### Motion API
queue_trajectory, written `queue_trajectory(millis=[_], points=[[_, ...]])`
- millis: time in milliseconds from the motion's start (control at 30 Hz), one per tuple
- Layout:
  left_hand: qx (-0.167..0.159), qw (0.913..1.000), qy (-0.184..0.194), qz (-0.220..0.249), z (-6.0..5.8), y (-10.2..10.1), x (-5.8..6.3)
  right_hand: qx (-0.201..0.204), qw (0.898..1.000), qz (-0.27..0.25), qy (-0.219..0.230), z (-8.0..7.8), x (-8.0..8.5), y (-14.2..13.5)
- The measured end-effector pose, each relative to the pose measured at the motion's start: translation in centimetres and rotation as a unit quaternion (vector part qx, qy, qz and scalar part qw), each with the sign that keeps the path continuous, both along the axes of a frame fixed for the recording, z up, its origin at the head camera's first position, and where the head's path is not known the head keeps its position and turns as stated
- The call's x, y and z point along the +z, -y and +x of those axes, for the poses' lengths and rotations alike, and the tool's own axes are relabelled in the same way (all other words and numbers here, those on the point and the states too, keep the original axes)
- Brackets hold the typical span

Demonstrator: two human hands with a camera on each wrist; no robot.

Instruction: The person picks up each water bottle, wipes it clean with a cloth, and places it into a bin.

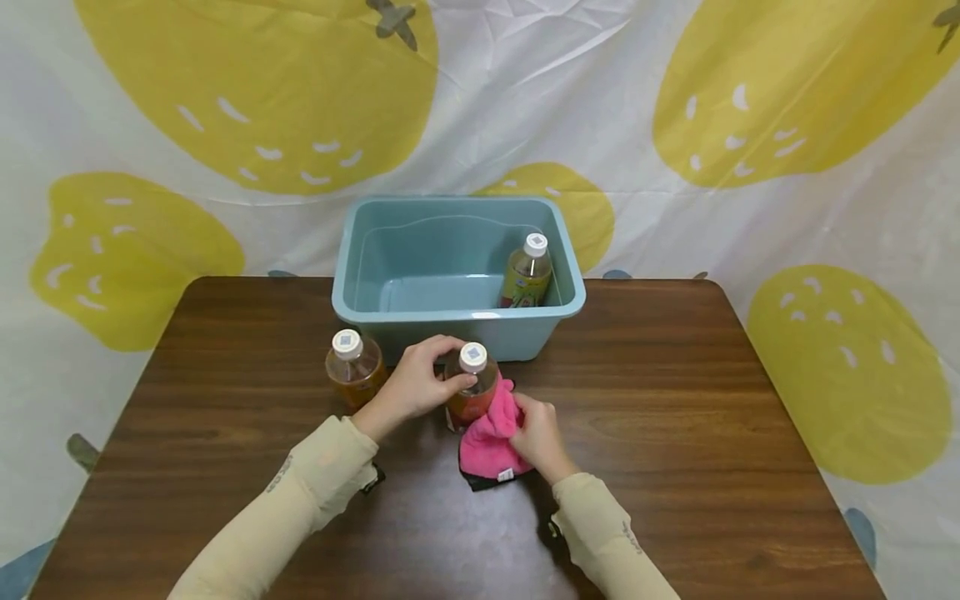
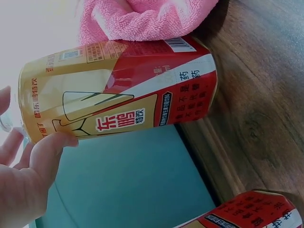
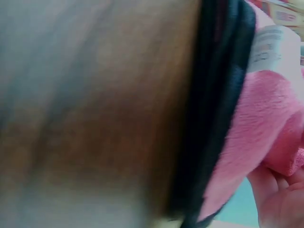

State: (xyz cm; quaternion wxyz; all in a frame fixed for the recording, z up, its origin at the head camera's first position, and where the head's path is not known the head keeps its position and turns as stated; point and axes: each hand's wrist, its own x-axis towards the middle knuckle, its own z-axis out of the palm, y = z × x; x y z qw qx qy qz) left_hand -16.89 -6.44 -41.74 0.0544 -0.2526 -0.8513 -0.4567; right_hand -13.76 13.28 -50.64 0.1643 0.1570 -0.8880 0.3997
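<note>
In the head view my left hand (image 1: 420, 377) grips a drink bottle (image 1: 471, 404) near its top, thumb and fingers round the shoulder below the white cap. The left wrist view shows its red and gold label (image 2: 118, 90), with the thumb pressed against it. My right hand (image 1: 538, 433) holds a bunched pink cloth (image 1: 491, 442) with a black edge and a white tag. The cloth lies against the bottle's right side. The right wrist view shows the cloth (image 3: 266, 109) close up, fingers (image 3: 280, 194) gathered under it.
A blue-green plastic tub (image 1: 450, 337) stands at the table's back edge, with one white-capped bottle (image 1: 527, 279) upright inside at the right. Another white-capped bottle (image 1: 355, 371) stands left of my left hand. The wooden table (image 1: 675, 467) meets a lemon-print curtain (image 1: 637, 67) behind.
</note>
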Motion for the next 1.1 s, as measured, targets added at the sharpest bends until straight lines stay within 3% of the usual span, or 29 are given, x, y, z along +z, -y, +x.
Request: queue_trajectory(millis=[100,300,500,733,967,1100], points=[[0.001,1.0000,0.000,-0.004,0.0,-0.1,0.0,-0.005,1.000,-0.011,-0.028,0.0,1.3,-0.2],[0.007,0.9999,-0.005,-0.008,-0.1,-0.1,0.0,0.018,0.994,-0.037,-0.103,-0.4,6.1,0.0],[0.001,0.9999,0.002,-0.012,-0.2,-0.1,-0.1,0.035,0.993,-0.021,-0.113,-0.6,8.5,0.7],[-0.001,1.0000,0.004,-0.009,-0.2,-0.2,-0.3,0.010,0.994,-0.014,-0.108,-0.4,8.4,0.8],[0.006,0.9999,-0.009,-0.012,-0.2,-0.1,-0.3,-0.007,0.994,-0.036,-0.106,0.4,6.3,0.4],[0.005,0.9999,-0.013,-0.007,-0.2,-0.2,-0.4,-0.018,0.996,-0.038,-0.081,0.7,5.1,0.5]])
